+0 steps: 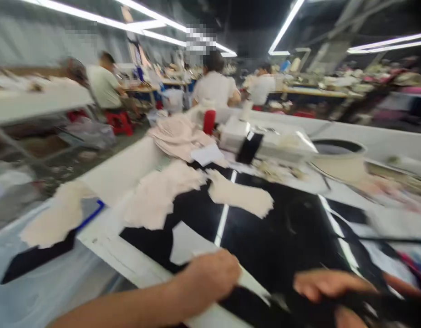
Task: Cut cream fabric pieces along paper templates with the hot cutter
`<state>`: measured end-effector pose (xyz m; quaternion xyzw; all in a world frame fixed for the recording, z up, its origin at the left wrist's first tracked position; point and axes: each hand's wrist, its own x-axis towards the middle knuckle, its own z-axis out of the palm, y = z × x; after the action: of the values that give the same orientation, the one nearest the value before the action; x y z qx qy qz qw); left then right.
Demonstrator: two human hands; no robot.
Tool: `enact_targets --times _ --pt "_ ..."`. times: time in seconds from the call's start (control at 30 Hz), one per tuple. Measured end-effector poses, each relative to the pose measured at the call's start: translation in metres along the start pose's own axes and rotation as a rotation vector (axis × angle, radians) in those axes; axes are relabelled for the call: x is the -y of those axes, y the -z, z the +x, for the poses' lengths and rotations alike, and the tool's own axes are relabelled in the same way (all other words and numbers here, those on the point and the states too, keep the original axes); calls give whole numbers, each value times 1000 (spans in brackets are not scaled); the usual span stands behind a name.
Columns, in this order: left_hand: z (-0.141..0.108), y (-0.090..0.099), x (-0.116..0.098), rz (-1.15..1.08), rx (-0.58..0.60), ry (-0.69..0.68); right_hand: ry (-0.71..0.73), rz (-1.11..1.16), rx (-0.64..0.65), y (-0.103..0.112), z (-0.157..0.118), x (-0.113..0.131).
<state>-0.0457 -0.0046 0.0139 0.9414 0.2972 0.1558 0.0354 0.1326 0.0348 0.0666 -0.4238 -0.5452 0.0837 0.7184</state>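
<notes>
Here our left hand point(215, 273) is clenched on the thin white piece point(187, 243) right beneath it, likely light, bendy and best pinched by an edge, while blur hides our right hand's point(328, 282) grip.

The left forearm point(145, 300) slanted up to the left hand point(213, 273), whose fingers bent under at the knuckles, their tips hidden. Well apart on its right, the blurred right hand point(343, 280) pointed its fingers toward it, thumb point(347, 319) spread below them.
</notes>
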Motion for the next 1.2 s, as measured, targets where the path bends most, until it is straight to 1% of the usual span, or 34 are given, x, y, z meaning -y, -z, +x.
enact_targets --times 0.03,0.07,0.1,0.17,0.23,0.33,0.53,0.67,0.77,0.93,1.03,1.2 --pt "0 -2 -3 -33 32 35 -33 -5 12 19 -11 10" --pt "-1 -4 -4 -49 41 68 -71 40 23 32 -19 18" --pt "-1 -4 -3 -49 28 78 -109 118 32 41 -25 24" --pt "-1 -2 0 -20 1 40 -157 285 41 48 -29 29" --pt "0 1 -1 46 -32 6 -173 355 47 48 -28 29" --pt "1 3 -7 128 -48 8 -179 376 44 45 -27 27" --pt "-2 -8 -23 178 -43 25 -191 382 43 47 -31 30" --pt "-6 -12 -29 211 -8 28 -191 395 42 46 -31 31" --pt "-7 -14 -31 230 13 37 -182 402 37 46 -28 30" --pt "-11 -19 -30 206 -14 37 -148 397 -11 48 -20 26" --pt "-11 -20 -30 191 -30 42 -147 387 0 46 -19 23" --pt "-9 -19 -29 204 -3 28 -160 395 18 43 -24 22"
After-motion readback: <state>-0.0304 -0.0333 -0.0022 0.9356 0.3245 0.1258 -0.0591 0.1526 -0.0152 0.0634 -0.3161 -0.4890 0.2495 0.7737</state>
